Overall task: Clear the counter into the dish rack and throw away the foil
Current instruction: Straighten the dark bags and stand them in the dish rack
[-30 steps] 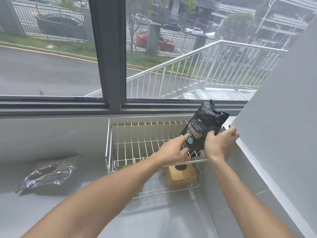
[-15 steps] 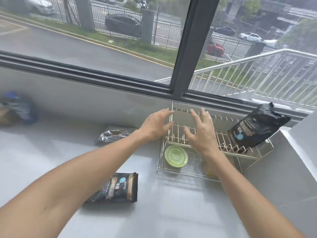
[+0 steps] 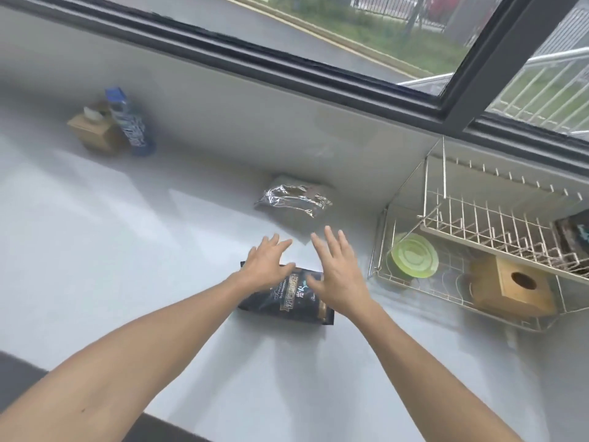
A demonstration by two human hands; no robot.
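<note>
A black pouch (image 3: pixel 288 295) lies flat on the grey surface (image 3: pixel 95 250), partly under two bare hands. The left hand (image 3: pixel 266 267) hovers over its left end, the right hand (image 3: pixel 338 272) over its right; both show fingers spread wide and hold nothing, though contact with the pouch cannot be confirmed. Both forearms reach in from 6 o'clock, palms down. The step in hand appears to be picking up this pouch; the next move likely calls for closing both hands on its ends and carrying it toward 3 o'clock. There the rack (image 3: pixel 478 218) already holds a green lid (image 3: pixel 412 255), a wooden box (image 3: pixel 513 290) and a second dark pouch (image 3: pixel 573 237) at the frame's edge. The crumpled foil (image 3: pixel 293 199) sits at 12 o'clock of the hands, near the wall, not yet discarded. At 10 o'clock, well apart, a bottle (image 3: pixel 129 122) stands beside a small box (image 3: pixel 92 129).
</note>
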